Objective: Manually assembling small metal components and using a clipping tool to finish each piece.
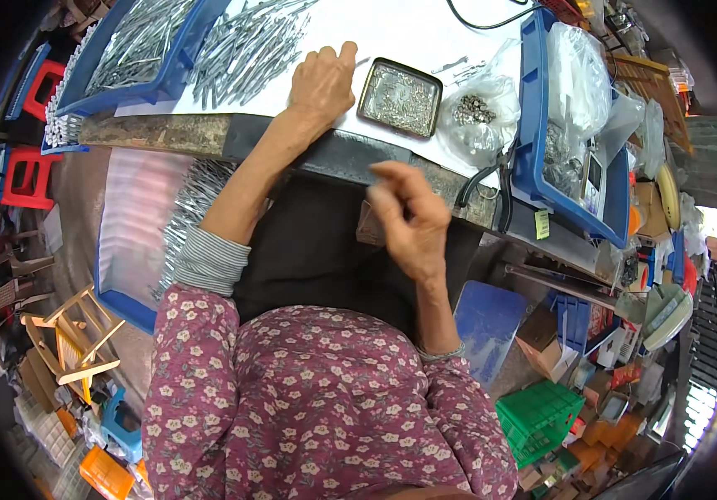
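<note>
A white-topped surface (400, 25) carries the square, dark-rimmed tray (395, 126). Left of it lie heaped long, thin, shiny metal strips (246, 54). Just beside the tray, the left hand (325, 79) rests palm-down, index finger extended; on the tray's near side, the blurred right hand (415, 221) hangs, fingers curled. The hands are apart; I cannot tell whether either grips anything. The tray holds tiny silvery bits (400, 96).

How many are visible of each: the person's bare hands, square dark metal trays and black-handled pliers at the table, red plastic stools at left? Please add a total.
Bare left hand and right hand: 2
Square dark metal tray: 1
Black-handled pliers: 1
Red plastic stools: 2
Total: 6
</note>
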`<state>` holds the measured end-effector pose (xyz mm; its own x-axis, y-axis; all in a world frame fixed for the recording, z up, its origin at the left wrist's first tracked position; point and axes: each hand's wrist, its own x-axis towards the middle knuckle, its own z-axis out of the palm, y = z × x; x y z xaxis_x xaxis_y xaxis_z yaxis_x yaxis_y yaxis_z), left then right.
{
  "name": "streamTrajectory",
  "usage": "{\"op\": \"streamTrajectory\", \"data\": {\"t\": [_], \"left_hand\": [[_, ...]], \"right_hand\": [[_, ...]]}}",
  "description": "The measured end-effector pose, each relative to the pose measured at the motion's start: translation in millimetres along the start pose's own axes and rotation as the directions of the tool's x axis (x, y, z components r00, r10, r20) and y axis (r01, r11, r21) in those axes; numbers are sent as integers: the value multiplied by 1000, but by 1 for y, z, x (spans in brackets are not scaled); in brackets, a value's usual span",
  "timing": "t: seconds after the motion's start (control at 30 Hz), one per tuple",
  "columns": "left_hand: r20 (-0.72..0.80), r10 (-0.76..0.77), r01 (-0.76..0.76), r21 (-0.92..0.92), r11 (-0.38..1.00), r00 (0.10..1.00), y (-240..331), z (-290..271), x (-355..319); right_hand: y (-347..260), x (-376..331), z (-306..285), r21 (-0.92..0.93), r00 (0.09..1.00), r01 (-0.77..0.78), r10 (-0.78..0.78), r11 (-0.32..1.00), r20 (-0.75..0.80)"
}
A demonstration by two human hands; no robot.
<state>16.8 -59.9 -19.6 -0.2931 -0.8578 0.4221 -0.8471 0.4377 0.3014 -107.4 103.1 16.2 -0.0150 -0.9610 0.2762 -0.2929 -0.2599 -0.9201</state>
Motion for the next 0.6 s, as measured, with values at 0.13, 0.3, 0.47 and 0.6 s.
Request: {"op": "streamTrajectory", "data": {"t": [0.13, 0.3, 0.47, 0.6], "left_hand": [[-44, 42, -39, 81, 996, 998, -1, 4, 1], [-214, 51, -35, 75, 997, 976, -7, 4, -3], [-293, 24, -37, -41, 998, 956, -3, 1, -5], [-296, 22, -46, -74, 996, 955, -3, -2, -5]], "right_hand": [[13, 19, -22, -270, 985, -21, -27, 963, -172], [30, 38, -29, -525, 993, 74, -112, 848, -42], [41, 50, -24, -612, 990, 103, -142, 784, -15], [42, 57, -17, -649, 994, 72, -111, 757, -18]]}}
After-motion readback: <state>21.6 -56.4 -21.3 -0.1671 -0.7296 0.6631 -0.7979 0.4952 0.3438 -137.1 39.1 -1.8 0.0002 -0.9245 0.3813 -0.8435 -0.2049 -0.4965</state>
